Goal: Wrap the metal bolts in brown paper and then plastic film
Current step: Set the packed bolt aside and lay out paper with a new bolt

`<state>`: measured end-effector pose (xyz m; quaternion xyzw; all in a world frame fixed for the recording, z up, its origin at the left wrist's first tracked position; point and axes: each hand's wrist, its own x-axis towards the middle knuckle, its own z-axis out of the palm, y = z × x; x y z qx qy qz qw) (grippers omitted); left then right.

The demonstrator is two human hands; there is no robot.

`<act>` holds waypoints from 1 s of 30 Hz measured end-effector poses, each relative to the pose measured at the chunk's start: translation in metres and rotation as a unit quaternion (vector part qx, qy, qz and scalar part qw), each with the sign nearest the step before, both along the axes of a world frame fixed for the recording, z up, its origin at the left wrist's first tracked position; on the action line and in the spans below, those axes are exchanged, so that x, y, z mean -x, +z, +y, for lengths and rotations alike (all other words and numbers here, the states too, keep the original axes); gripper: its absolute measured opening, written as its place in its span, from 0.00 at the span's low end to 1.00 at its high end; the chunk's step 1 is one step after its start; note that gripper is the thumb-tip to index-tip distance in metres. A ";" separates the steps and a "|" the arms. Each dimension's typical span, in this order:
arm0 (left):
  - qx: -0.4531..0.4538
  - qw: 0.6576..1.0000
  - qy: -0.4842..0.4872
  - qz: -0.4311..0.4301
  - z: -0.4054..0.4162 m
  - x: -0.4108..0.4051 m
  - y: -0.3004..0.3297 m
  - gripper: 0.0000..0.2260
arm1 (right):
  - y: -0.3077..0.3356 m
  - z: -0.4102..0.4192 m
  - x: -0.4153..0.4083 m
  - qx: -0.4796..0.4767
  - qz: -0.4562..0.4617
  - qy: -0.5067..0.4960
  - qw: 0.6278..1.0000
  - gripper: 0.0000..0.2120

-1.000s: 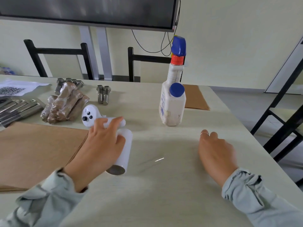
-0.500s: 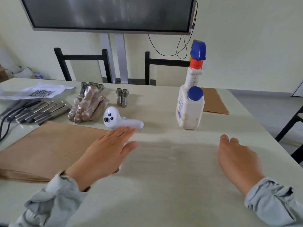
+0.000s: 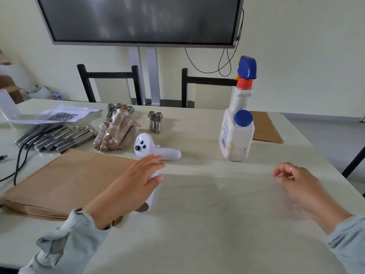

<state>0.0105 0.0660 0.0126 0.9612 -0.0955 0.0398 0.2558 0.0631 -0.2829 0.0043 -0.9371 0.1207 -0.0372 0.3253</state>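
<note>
My left hand [image 3: 128,190] lies over a white roll of plastic film [image 3: 151,196] near the table's middle, its thumb curled round the roll's side. A hazy sheet of film [image 3: 217,194] stretches rightward across the table to my right hand [image 3: 302,186], whose curled fingers pinch its edge. A stack of brown paper [image 3: 69,178] lies left of the roll. Behind it sit a bundle of wrapped bolts [image 3: 116,133], several long bare bolts [image 3: 57,138] and two short bolts [image 3: 155,121].
A white handheld controller [image 3: 150,148] lies just beyond my left fingertips. A spray bottle [image 3: 237,133] stands at the back right, in front of another brown sheet [image 3: 264,127]. A black cable [image 3: 19,161] and a QR-code paper [image 3: 59,115] are far left. Chairs and a screen stand behind.
My right hand went from flat on the table to raised with fingers curled in a pinch. My left hand stayed on the roll. The camera tilted up and turned left.
</note>
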 end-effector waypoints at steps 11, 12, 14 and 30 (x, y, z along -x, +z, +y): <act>0.073 0.969 0.197 -0.134 0.025 0.009 0.007 0.18 | 0.006 0.011 0.005 -0.022 -0.067 -0.037 0.997 0.18; 0.000 0.965 0.241 -0.102 0.037 0.009 0.002 0.23 | 0.006 0.013 0.006 -0.014 -0.076 -0.029 0.997 0.17; -0.143 0.944 0.296 0.036 0.053 0.013 -0.010 0.37 | 0.008 0.017 0.008 0.002 -0.094 -0.014 0.996 0.16; -0.301 0.910 0.278 0.066 0.050 0.014 -0.022 0.32 | 0.007 0.024 0.014 0.046 -0.112 0.016 0.993 0.10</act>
